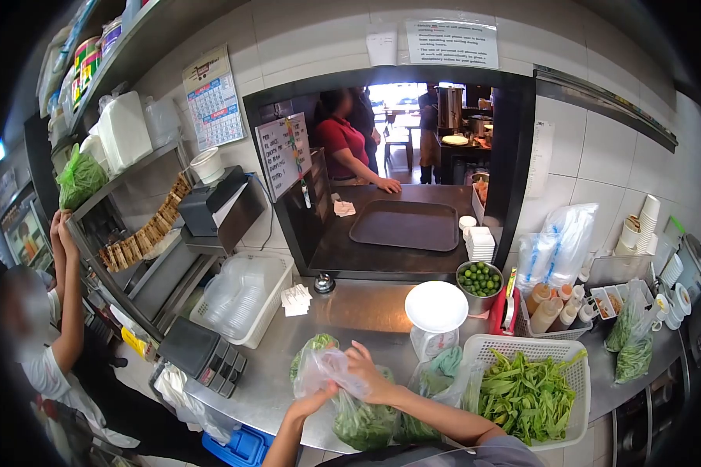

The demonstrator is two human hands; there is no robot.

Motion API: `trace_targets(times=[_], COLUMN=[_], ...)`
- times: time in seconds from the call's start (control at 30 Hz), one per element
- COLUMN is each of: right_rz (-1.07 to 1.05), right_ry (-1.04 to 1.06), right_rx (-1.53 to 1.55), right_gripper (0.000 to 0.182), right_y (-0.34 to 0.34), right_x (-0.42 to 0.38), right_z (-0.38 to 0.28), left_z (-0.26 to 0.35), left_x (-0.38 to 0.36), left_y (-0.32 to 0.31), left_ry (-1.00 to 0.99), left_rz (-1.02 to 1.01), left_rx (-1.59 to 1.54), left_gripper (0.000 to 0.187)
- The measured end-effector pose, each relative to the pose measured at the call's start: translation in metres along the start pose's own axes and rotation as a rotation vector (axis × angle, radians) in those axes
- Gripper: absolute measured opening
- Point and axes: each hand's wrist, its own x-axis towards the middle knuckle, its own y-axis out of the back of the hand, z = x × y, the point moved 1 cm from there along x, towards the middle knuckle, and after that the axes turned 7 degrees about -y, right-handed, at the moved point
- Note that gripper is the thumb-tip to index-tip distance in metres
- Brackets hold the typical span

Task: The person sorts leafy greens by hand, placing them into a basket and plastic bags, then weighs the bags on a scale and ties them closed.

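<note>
Both hands are at a clear plastic bag point(319, 367) over the steel counter. My left hand point(315, 400) pinches the bag's lower edge. My right hand point(366, 372) has its fingers bent on the upper part of the same plastic. Green leaves show behind the bag, and a bag of greens point(364, 424) lies just below my hands. Another bag with greens point(430, 381) stands to the right, beside a white round scale point(436, 307). A white basket point(582, 389) of long green leaves is farther right.
A co-worker point(51, 342) at the left reaches up to a bag of greens point(82, 179) on a shelf. Past the window, a person in red point(346, 148) touches the ledge near a brown tray point(405, 226). A bowl of limes point(479, 279) and a white bin point(253, 331) stand on the counter.
</note>
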Motion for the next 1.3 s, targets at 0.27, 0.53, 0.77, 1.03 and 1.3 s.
trace_targets(times=[0.27,0.53,0.77,1.03,1.3], right_rz=[-0.314,0.181,0.268,0.186,0.323], right_ry=[0.226,0.003,-0.524,-0.787,-0.654], right_rx=[-0.264,-0.235,0.544,1.291,1.037], right_gripper=[0.023,0.059,0.078,0.069,0.084], right_y=[-0.039,0.043,0.028,0.024,0.026], right_x=[0.018,0.021,-0.003,-0.003,0.000], right_z=[-0.034,-0.067,0.035,0.017,0.004], left_z=[-0.092,-0.112,-0.062,-0.022,0.014], left_x=[-0.039,-0.033,0.000,0.016,0.017], left_y=[-0.022,0.013,0.019,0.005,-0.016], left_ry=[0.253,0.236,0.278,0.201,0.121], left_rz=[-0.068,0.401,0.569,0.608,0.227], left_rx=[0.028,-0.160,-0.427,-0.460,-0.349], left_gripper=[0.043,0.047,0.049,0.052,0.065])
